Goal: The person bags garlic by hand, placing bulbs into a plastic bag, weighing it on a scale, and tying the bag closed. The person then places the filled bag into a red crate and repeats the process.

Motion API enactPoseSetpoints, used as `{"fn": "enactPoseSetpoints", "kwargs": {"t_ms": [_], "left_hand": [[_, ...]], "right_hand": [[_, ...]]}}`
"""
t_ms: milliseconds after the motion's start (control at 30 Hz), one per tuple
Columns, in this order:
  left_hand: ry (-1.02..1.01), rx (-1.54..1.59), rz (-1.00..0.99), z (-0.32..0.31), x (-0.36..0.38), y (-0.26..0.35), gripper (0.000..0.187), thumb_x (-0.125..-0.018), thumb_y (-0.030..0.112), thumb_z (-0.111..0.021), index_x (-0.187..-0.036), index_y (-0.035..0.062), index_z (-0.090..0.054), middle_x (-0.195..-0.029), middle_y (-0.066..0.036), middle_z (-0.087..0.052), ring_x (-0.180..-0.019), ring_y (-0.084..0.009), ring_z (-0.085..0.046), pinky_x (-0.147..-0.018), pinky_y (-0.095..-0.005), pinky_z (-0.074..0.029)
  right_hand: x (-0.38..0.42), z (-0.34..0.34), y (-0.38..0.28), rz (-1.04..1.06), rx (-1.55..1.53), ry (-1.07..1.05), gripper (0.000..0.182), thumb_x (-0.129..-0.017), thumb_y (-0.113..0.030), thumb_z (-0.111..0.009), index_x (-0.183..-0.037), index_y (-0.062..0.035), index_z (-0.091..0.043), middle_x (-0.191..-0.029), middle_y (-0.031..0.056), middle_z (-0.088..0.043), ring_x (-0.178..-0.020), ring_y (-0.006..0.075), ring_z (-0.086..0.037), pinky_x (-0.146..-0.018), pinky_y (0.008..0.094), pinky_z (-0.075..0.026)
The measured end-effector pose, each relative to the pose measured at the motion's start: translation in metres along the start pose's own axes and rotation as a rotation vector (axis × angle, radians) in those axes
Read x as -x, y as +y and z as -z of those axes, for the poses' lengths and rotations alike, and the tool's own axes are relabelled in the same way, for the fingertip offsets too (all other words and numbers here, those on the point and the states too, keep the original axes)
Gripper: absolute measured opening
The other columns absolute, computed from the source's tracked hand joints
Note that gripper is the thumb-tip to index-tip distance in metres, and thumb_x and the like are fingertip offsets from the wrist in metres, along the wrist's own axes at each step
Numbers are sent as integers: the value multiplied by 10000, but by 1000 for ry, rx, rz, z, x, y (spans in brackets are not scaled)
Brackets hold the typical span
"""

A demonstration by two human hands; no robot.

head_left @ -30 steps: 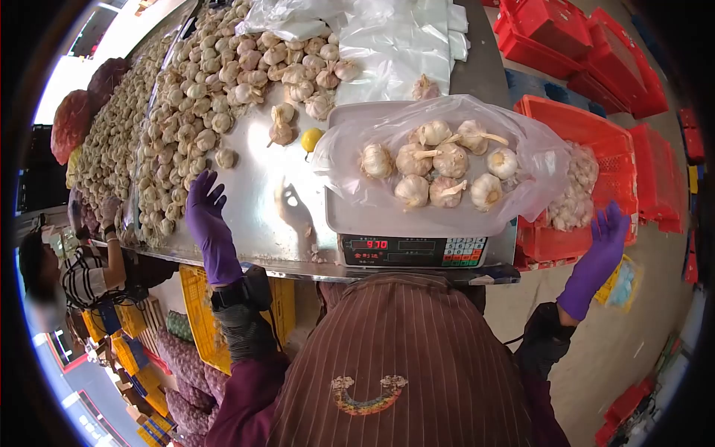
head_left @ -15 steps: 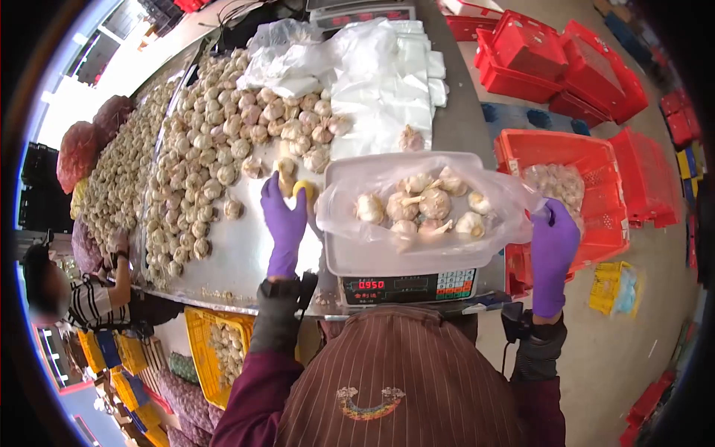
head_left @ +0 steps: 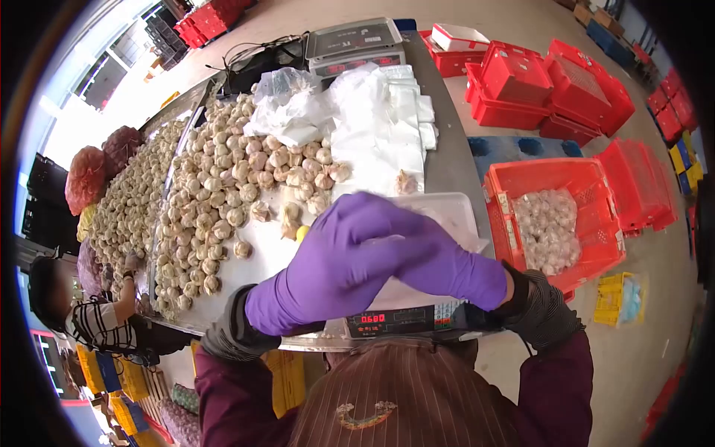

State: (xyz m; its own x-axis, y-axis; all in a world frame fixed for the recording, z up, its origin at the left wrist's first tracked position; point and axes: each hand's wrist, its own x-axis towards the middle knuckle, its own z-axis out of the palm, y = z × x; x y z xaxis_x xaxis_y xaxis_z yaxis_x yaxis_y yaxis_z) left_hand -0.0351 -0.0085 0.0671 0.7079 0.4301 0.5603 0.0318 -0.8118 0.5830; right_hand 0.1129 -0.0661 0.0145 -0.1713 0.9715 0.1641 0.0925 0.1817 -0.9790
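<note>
My left hand (head_left: 335, 268) and my right hand (head_left: 450, 264), both in purple gloves, meet above the plastic tray (head_left: 456, 208) on the scale (head_left: 395, 320). Their fingers are closed together around the gathered clear plastic bag (head_left: 447, 220); little of the bag shows, and the garlic inside is hidden behind the gloves. The scale's red display reads 0.680. Left of the tray, a loose garlic bulb (head_left: 290, 220) lies on the metal table (head_left: 257, 274), with a small yellow thing (head_left: 302, 233) partly covered by my left hand.
A heap of garlic (head_left: 216, 186) covers the table's left side. White plastic bags (head_left: 376, 127) lie at the back, near a second scale (head_left: 354, 41). On the right, a red crate (head_left: 521, 167) holds bagged garlic (head_left: 547, 227). A co-worker (head_left: 100, 320) stands at the left.
My left hand has come from the yellow thing to the bag, and my right hand has moved left to meet it. The display went from 0.950 to 0.680. My view has shifted.
</note>
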Motion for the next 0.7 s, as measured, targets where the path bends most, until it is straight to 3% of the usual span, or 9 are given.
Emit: {"fn": "enactPoseSetpoints", "kwargs": {"t_ms": [100, 167, 233, 300, 367, 400, 500, 633, 700], "left_hand": [[5, 618, 585, -14, 20, -49, 238, -747, 26, -646, -983, 38, -618, -874, -53, -643, -763, -156, -597, -659, -269, -473], [119, 134, 331, -23, 22, -40, 134, -722, -15, -634, -851, 21, -625, -787, -64, -624, -712, -185, -600, -656, -258, -477], [51, 9, -85, -19, 25, -16, 202, -663, -111, -619, -816, 20, -633, -824, -70, -615, -757, -160, -593, -664, -255, -468], [102, 183, 1, -18, 23, -5, 345, -705, -20, -646, -1044, 18, -593, -1036, -132, -587, -939, -217, -569, -837, -315, -435], [246, 562, 427, -38, 24, -31, 310, -838, 165, -582, -1100, -2, -577, -1075, -120, -577, -1041, -209, -528, -922, -310, -385], [21, 715, 583, -36, 27, -51, 420, -920, 308, -458, -1122, -51, -544, -1112, -127, -569, -1048, -189, -513, -946, -295, -360], [-22, 872, 789, -46, 16, -42, 389, -923, 293, -464, -1091, -40, -572, -1002, -64, -615, -919, -86, -530, -839, -234, -403], [162, 923, 807, -74, 19, -43, 255, -869, 190, -563, -1023, -6, -621, -868, -37, -647, -779, -77, -574, -724, -218, -443], [184, 932, 859, -81, 21, -51, 360, -907, 297, -498, -959, -34, -628, -840, -37, -639, -775, -65, -554, -735, -193, -416]], "right_hand": [[-11, 12, -13, -423, -377, 122, 266, -860, -208, -555, -1019, 4, -583, -723, 34, -585, -641, 115, -560, -588, 219, -447], [-9, 29, -14, -668, -533, 157, 220, -882, -135, -514, -1039, 1, -588, -744, 34, -592, -638, 100, -556, -588, 206, -446], [-8, 42, -9, -528, -534, -97, 176, -892, -84, -480, -998, 6, -587, -730, 22, -579, -622, 91, -546, -598, 214, -458], [-1, 42, -15, -448, -307, -134, 184, -852, -90, -526, -1001, 0, -585, -781, 33, -573, -628, 119, -543, -619, 230, -468], [5, 45, -7, 640, 1040, -69, 246, -763, -59, -589, -1007, -31, -606, -895, 55, -590, -704, 168, -547, -647, 266, -453], [8, 44, -6, 817, 1382, 2, 287, -723, -101, -609, -1000, -28, -598, -937, 70, -569, -749, 206, -544, -638, 288, -452], [2, 44, 16, 873, 1521, 280, 253, -696, -102, -574, -934, -16, -591, -827, 56, -533, -658, 170, -526, -605, 282, -453], [17, 50, 32, 753, 1633, 256, 275, -696, -115, -569, -941, 7, -585, -788, 56, -526, -622, 141, -499, -553, 266, -421], [24, 53, 37, 785, 1684, 247, 298, -689, -112, -570, -957, 17, -585, -750, 46, -521, -592, 129, -481, -513, 252, -392]]}}
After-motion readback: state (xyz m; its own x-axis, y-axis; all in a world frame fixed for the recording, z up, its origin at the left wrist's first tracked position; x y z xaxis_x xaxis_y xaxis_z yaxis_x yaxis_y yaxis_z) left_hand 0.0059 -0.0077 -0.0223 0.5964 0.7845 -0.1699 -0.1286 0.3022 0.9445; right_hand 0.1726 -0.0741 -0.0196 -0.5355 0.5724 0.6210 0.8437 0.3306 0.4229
